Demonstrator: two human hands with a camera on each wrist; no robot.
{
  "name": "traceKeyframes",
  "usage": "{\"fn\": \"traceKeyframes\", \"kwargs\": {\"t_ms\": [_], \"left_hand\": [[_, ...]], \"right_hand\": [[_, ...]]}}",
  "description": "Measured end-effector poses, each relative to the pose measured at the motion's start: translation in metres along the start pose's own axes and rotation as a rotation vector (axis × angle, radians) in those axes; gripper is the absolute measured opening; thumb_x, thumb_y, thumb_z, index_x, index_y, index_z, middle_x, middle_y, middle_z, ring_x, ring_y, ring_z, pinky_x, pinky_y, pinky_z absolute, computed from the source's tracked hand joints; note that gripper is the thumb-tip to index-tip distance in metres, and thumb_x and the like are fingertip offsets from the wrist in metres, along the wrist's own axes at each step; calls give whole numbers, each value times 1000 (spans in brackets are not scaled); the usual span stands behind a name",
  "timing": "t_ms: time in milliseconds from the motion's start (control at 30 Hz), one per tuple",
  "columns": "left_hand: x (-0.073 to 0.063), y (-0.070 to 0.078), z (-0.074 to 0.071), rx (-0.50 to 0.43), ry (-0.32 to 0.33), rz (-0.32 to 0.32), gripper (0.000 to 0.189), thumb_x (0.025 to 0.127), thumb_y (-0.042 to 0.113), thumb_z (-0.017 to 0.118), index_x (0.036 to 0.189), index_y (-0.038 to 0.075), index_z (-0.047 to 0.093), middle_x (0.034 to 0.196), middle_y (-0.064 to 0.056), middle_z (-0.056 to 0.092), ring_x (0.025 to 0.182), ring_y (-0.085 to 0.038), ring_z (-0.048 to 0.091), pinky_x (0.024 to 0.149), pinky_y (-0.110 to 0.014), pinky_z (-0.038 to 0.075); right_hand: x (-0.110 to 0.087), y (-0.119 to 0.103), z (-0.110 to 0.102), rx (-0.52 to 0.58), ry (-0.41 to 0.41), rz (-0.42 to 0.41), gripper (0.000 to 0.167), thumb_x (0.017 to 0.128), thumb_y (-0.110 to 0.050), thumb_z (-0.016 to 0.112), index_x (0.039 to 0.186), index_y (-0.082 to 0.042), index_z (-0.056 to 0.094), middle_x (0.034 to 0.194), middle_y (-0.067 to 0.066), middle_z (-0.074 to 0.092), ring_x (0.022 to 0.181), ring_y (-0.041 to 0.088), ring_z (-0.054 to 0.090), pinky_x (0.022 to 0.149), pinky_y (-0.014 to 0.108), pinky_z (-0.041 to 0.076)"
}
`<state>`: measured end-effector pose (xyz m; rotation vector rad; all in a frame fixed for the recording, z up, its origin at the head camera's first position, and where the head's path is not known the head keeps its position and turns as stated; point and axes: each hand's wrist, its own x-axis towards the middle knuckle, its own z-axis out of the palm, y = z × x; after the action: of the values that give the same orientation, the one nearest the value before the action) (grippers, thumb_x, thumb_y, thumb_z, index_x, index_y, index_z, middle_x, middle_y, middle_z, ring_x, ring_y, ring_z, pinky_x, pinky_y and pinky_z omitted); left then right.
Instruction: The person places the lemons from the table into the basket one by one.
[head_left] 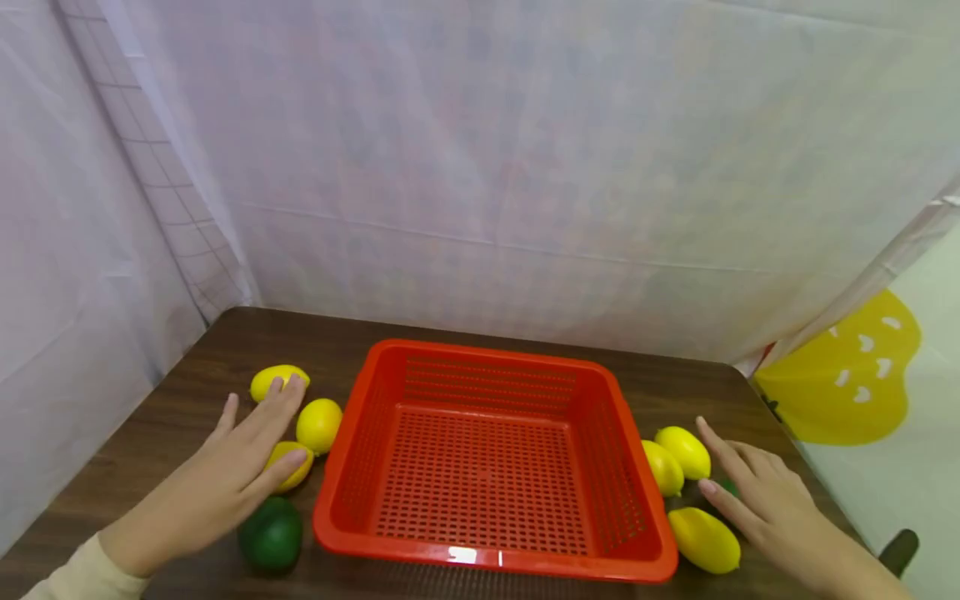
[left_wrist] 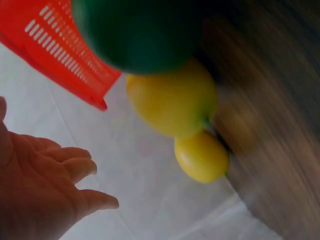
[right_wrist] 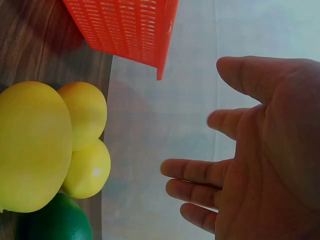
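My left hand, fingers spread, hovers over the fruit left of the red plastic basket and holds nothing. Around it lie a far lemon, a middle lemon, a near lemon partly behind the thumb, and a dark green round fruit. On the other side, my right hand hangs with loosely extended fingers above several fruits. These are two lemons against each other, a larger yellow fruit in front, and a green fruit mostly hidden under the hand in the head view.
The basket's perforated floor shows bare, its rim close to fruit on both sides. The dark wood table backs onto a white curtain. A yellow heart-like decoration and a dark handle-like object are at the right.
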<state>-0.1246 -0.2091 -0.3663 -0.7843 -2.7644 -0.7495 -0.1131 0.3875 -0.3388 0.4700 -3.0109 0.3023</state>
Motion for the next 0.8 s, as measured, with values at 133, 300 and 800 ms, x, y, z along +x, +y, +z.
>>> {"fn": "traceKeyframes", "kwargs": {"t_ms": [133,300,800], "left_hand": [[4,6,6,-78,-11,20,75,109,29,51,166,10,7,170,-14,13,155,-39,14,122,-58,-11],[11,13,13,-150,-47,10,72,110,31,50,167,13,10,171,-11,12,154,-41,16,120,-67,-3],[17,22,27,-272,-85,-31,75,109,35,51,167,14,9,172,-5,12,157,-30,13,126,-48,-1]], "right_hand": [[-3,1,2,-34,-17,16,67,107,-30,57,163,-8,27,131,29,57,116,52,53,78,70,43],[-7,4,5,-17,-29,42,61,104,-33,62,151,1,45,129,21,61,115,45,52,79,64,41],[-13,18,10,-75,-188,-32,65,85,-44,83,128,-1,62,97,-7,63,85,14,58,66,40,48]]}}
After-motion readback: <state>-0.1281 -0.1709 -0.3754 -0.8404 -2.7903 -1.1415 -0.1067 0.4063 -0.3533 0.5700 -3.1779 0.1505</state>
